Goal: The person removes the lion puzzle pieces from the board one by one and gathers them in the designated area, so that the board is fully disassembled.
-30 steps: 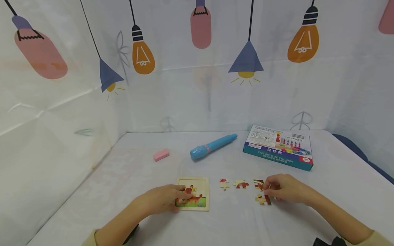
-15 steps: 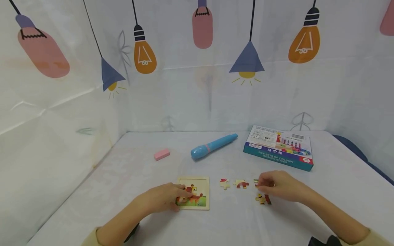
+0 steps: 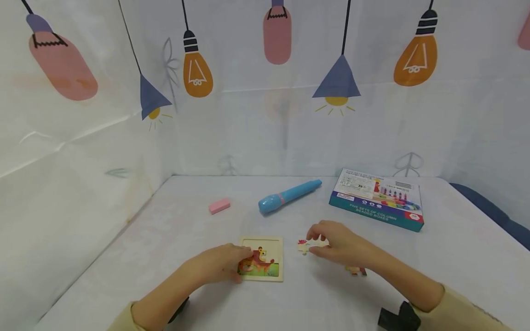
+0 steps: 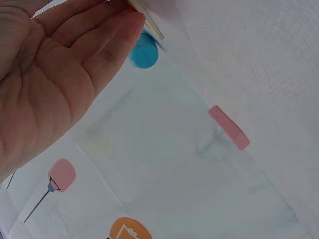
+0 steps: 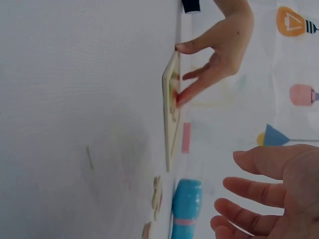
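My left hand (image 3: 220,264) rests on the left side of a small wooden puzzle tray (image 3: 281,259). The tray has several animal pieces (image 3: 264,266) fitted in its lower part, and bare backing shows at its upper right. In the right wrist view, the left thumb touches the tray's edge while a finger presses on its face. My right hand (image 3: 339,242) hovers over loose puzzle pieces (image 3: 303,247) right of the tray, fingers spread and slightly bent. Nothing shows between its fingers (image 5: 254,191) in the right wrist view. Other loose pieces (image 3: 355,271) are partly hidden by this hand and wrist.
Behind the tray lie a pink block (image 3: 219,206) and a blue microphone-shaped toy (image 3: 290,195). A flat beaded-toy box (image 3: 377,200) stands at the back right. The white-covered table (image 3: 178,216) meets a patterned curtain (image 3: 248,128) behind.
My right hand has moved left from the far right pieces to above the pieces nearer the tray. The left hand has shifted slightly left on the tray, uncovering more of the picture.
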A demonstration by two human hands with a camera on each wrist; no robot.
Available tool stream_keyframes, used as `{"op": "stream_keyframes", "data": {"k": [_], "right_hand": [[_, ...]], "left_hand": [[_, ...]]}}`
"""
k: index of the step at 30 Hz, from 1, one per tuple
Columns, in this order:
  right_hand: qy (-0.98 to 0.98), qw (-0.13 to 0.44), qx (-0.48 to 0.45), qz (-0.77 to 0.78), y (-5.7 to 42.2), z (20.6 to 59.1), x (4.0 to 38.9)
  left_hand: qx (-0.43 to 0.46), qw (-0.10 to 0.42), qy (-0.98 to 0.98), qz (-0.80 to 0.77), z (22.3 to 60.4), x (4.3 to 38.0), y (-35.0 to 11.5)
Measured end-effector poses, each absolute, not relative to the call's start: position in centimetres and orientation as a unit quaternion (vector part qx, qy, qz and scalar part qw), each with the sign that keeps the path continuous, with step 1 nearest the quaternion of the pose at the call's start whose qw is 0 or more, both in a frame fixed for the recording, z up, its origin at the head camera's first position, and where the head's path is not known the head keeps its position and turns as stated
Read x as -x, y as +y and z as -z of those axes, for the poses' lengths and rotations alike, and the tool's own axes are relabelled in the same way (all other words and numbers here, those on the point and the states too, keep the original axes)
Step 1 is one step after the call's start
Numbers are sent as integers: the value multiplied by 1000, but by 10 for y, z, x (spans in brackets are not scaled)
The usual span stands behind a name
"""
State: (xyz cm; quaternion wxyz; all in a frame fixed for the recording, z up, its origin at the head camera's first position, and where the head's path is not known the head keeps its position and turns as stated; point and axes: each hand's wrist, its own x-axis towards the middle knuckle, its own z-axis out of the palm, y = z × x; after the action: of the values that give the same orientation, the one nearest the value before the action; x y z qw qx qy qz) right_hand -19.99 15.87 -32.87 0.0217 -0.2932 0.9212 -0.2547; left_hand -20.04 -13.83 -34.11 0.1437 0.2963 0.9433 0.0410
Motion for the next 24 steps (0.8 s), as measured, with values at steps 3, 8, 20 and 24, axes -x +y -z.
{"op": "stream_keyframes", "data": {"k": [3, 8, 20, 24], "right_hand": [[926, 41, 285, 246, 141, 330, 203], [925, 66, 295, 231, 113, 334, 207], [904, 29, 411, 117, 61, 356, 211], [896, 42, 421, 136, 57, 362, 213]], "left_hand": [[-295, 150, 943, -44, 340, 200, -138], [-299, 152, 941, -44, 339, 200, -138], [-330, 128, 935, -34, 342, 202, -141], [-341, 121, 932, -33, 343, 201, -141]]}}
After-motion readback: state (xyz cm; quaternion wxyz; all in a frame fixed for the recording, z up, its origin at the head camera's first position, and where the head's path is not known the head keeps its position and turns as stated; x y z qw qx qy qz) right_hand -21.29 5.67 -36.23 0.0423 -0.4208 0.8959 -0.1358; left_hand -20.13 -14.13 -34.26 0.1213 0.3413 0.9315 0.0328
